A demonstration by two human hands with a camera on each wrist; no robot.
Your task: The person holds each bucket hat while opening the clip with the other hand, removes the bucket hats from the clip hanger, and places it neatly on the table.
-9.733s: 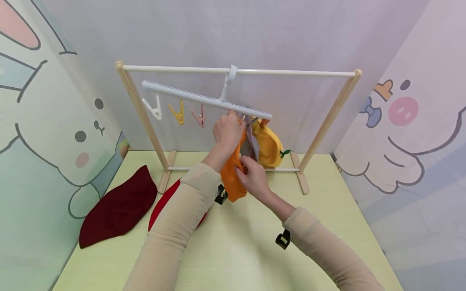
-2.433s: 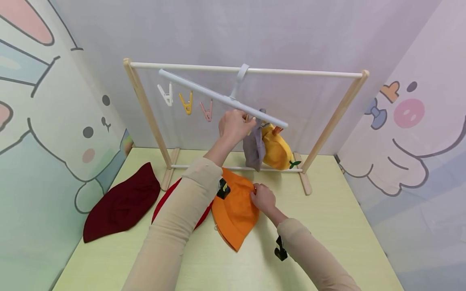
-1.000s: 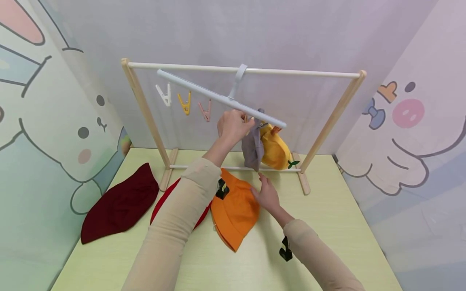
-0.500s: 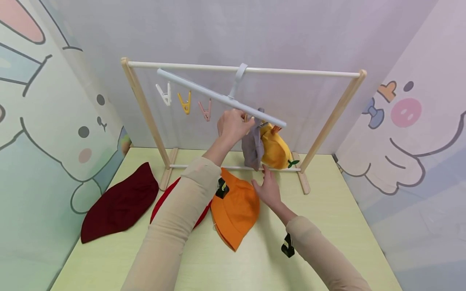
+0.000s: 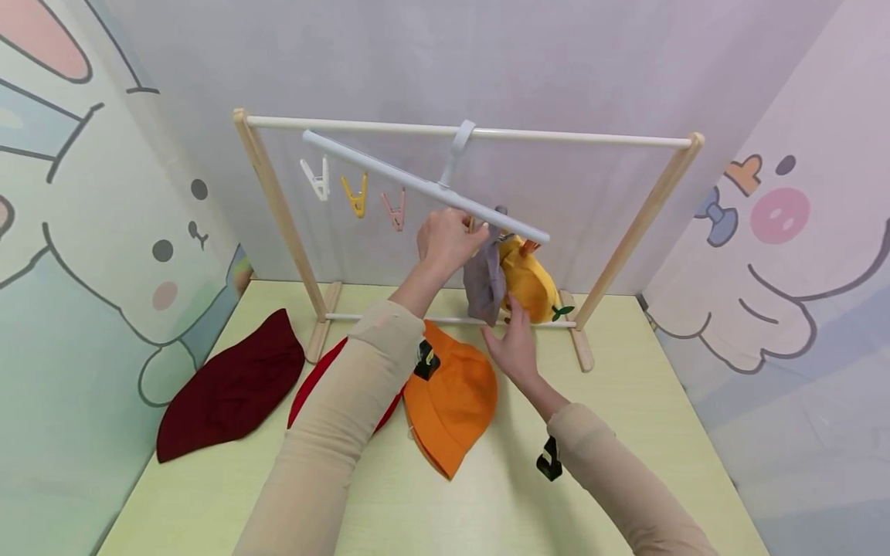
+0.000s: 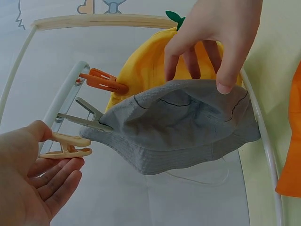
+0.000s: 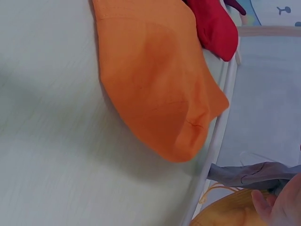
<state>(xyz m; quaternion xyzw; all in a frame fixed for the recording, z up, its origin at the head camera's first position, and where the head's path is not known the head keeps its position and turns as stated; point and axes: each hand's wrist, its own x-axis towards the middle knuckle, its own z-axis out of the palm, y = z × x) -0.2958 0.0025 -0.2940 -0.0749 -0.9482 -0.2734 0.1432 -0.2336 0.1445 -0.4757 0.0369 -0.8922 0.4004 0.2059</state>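
My left hand (image 5: 445, 243) pinches the handles of a beige clothespin (image 6: 70, 146) on the white hanger (image 5: 375, 166). Nothing is clamped in this clothespin. Beside it hangs a grey bucket hat (image 6: 178, 127), gripped by a grey clothespin (image 6: 84, 113). Behind that, an orange clothespin (image 6: 103, 81) holds a yellow hat (image 5: 527, 282) with a green sprout. My right hand (image 5: 516, 351) reaches up with fingers spread at these two hats; in the left wrist view its thumb overlaps the grey hat's edge. An orange bucket hat (image 5: 455, 401) lies on the table.
A wooden rack with a white top bar (image 5: 570, 137) carries the tilted hanger. White (image 5: 318, 179), yellow (image 5: 356, 197) and pink (image 5: 396, 210) clothespins dangle from its left half. A dark red hat (image 5: 232, 390) and a red hat (image 5: 313, 386), partly behind my left arm, lie on the table.
The orange hat, earlier held up at the hanger, has come down to the table. My right hand has let go of it and risen to the hanging hats. My left hand stays at the clothespin.
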